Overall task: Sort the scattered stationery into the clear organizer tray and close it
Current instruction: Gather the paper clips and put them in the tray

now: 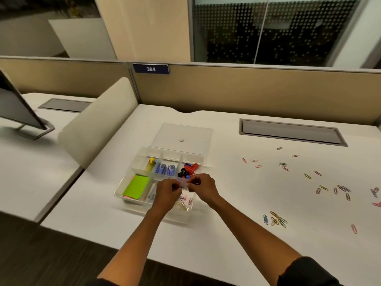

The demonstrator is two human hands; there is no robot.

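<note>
At the far left a grey monitor (pixel 18 106) is cut off by the frame edge, and a rounded cream divider panel (pixel 99 122) separates the two white desks. The clear plastic organizer tray (pixel 132 200) sits open on the smooth white desk (pixel 226 223), its thin walls splitting it into compartments: green sticky notes (pixel 137 186) front left, a yellow tube (pixel 151 164) and blue staple boxes (pixel 165 169) behind, red and black binder clips (pixel 188 169) at the back right. Its flat clear lid (pixel 185 135) lies just behind it. The left hand (pixel 168 190) and right hand (pixel 201 185) meet above the tray, fingers curled, pinching something small and glinting between them; what exactly it is stays blurred. The hands hide most of the front right compartment, where a few paper clips (pixel 183 203) show. To the right, coloured wire paper clips lie scattered (pixel 321 182) across the desk, below a grey cable hatch (pixel 290 131).
</note>
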